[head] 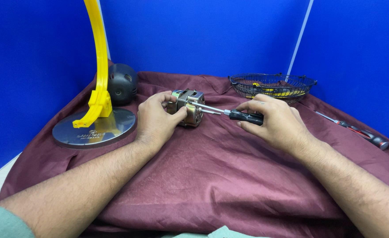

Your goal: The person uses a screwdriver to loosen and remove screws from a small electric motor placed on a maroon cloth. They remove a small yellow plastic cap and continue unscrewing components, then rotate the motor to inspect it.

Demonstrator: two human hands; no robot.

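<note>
left hand [157, 121] clamps the motor [188, 107] down on the cloth [212, 176] so it can't roll | right hand [274, 121] grips the screwdriver [229, 113], tip at the motor's face | basket [271, 86] behind, spare screwdriver [357, 131] off right

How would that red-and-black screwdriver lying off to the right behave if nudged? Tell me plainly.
The spare screwdriver has a round-looking handle and thin shaft, so it would probably roll. The wrinkled maroon cloth under it would likely slow that. It looks stiff and light, easy to lift by its handle. The right hand is nearest, but holds another screwdriver.
</note>
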